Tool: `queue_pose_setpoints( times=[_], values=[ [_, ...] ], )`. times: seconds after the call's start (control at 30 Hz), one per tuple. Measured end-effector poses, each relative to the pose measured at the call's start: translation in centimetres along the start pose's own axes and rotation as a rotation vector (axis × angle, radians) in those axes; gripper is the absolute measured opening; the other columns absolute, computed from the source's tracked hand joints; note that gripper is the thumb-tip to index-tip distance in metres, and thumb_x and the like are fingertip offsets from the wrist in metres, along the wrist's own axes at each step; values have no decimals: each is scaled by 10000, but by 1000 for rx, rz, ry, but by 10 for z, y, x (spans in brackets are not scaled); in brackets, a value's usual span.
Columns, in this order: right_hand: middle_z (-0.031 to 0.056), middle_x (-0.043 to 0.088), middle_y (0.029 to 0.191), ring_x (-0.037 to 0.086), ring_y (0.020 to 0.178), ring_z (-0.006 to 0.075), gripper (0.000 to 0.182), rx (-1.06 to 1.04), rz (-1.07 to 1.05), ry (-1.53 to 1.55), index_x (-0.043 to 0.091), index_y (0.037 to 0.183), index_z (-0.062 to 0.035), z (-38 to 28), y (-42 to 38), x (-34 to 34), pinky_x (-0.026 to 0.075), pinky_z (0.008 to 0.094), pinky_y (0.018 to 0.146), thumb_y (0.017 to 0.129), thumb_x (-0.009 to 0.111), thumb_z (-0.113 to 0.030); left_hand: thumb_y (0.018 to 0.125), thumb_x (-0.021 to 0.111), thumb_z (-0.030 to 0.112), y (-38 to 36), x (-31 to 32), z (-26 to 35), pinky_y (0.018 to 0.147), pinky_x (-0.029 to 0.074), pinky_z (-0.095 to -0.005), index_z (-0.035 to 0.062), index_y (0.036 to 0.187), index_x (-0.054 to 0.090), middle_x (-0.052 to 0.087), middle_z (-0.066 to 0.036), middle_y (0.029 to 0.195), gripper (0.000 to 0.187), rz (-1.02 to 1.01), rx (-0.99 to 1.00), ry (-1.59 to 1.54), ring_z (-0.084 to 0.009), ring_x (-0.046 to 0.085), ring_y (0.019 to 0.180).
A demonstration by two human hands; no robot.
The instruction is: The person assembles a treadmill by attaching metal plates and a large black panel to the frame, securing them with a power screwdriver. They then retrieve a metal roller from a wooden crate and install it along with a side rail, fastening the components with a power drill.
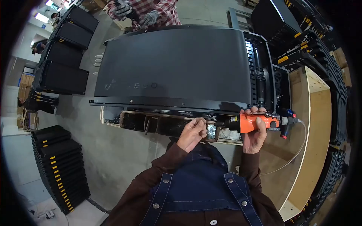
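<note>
My right hand (255, 132) is wrapped round an orange power tool (254, 123), whose dark nose points left. A thin hose runs from the tool's right end. Just left of the nose, my left hand (194, 132) has its fingers pinched together; anything between them is too small to make out. Both hands are at the near edge of a large black machine (173, 64) with a smooth curved cover. Below that edge sit dark parts bins (171, 126) and a small compartment of shiny pieces (211, 132).
Across the machine stands a co-worker (162, 8) in a checked shirt and grey gloves. A plywood crate (316, 150) is on the right. Stacked black panels (62, 165) stand at the lower left, with more black units (64, 66) at the upper left.
</note>
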State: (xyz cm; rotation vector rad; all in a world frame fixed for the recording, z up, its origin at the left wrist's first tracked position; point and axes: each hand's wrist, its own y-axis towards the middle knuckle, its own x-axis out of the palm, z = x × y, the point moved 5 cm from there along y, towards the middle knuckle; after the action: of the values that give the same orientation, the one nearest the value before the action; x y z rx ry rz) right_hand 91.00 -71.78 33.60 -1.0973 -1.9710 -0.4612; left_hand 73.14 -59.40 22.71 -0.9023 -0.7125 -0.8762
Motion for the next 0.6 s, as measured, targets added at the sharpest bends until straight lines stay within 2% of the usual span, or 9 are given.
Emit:
queue_pose_setpoints(
  times=[0.1,0.27,0.4,0.47,0.5,0.57,0.6],
  values=[
    [92,612,1130,603,1046,236,324,44,10,54,540,1183,-100,15,-2,-3,411,505,1111,891,680,-90,1044,573,171,-12,13,9,760,509,-272,52,1160,583,630,-28,971,166,40,-24,-88,-114,603,832],
    [89,614,1126,606,1036,234,317,73,2,78,542,1174,-103,33,-4,4,421,493,1104,893,688,-94,1038,580,168,-23,9,19,865,561,-325,55,1197,578,671,-64,1043,195,28,7,-30,-162,662,936],
    [85,625,1106,609,1028,236,281,75,23,59,551,1157,-99,50,-8,16,432,486,1097,906,675,-88,1032,593,183,-28,-2,24,826,548,-301,45,1197,569,671,-71,1021,218,69,53,-34,-155,659,914],
    [87,635,1101,613,1023,237,266,71,34,44,555,1151,-97,64,-12,27,437,487,1093,911,669,-87,1037,588,176,-35,-6,37,790,549,-291,24,1169,585,677,-68,960,202,147,200,21,-132,644,850],
    [98,647,1101,623,1010,244,249,65,66,60,560,1148,-85,73,-15,32,445,490,1085,919,659,-87,1037,588,176,-39,-9,41,790,549,-291,24,1169,585,677,-68,960,202,150,207,13,-132,644,850],
    [109,660,1101,633,996,252,233,70,83,67,565,1144,-72,93,-18,47,453,494,1078,927,648,-88,1032,603,219,-51,-17,66,729,508,-248,27,1150,576,668,-63,919,226,276,468,386,-103,620,808],
    [106,664,1099,630,998,247,239,81,101,67,567,1147,-86,105,-18,54,457,489,1076,924,655,-85,1032,603,219,-54,-21,74,729,508,-248,27,1150,576,668,-63,919,226,283,484,375,-103,620,808]
  ],
)
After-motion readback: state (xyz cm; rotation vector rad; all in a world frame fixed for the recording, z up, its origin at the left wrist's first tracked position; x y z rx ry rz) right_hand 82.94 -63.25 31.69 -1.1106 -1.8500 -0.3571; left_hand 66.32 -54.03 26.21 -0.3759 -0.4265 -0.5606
